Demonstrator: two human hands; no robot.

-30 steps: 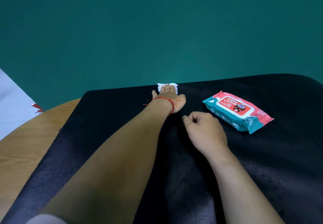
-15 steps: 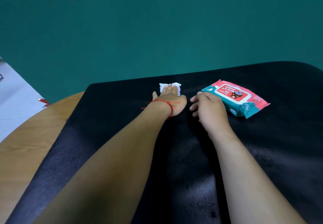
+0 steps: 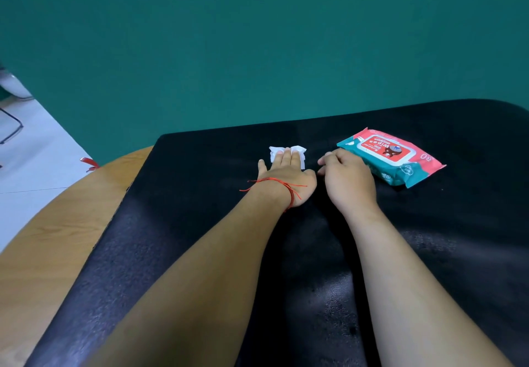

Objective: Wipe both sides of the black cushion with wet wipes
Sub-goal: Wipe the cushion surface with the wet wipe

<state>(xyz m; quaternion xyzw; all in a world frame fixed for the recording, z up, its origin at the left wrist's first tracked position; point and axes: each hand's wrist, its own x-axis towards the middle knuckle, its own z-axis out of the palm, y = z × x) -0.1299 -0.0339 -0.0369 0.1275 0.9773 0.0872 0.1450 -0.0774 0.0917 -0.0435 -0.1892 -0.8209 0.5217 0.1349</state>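
On black cushion (image 3: 429, 237): left fingers (image 3: 287, 157) flat on crumpled white wipe (image 3: 275, 151); right fingers (image 3: 332, 158) loosely curled, empty.

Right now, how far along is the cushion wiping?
Done: one wipe is out of the pack and on the cushion, whose near part shows a damp-looking sheen. In hand: the left hand presses the wipe flat near the top face's far edge; the right hand rests beside the pack. Left: possibly more of this face, then flipping it to wipe the underside.

Wipe (image 3: 275, 151) on cushion (image 3: 200, 223), pack (image 3: 392, 156) to its right, table (image 3: 57, 237) apparently beneath
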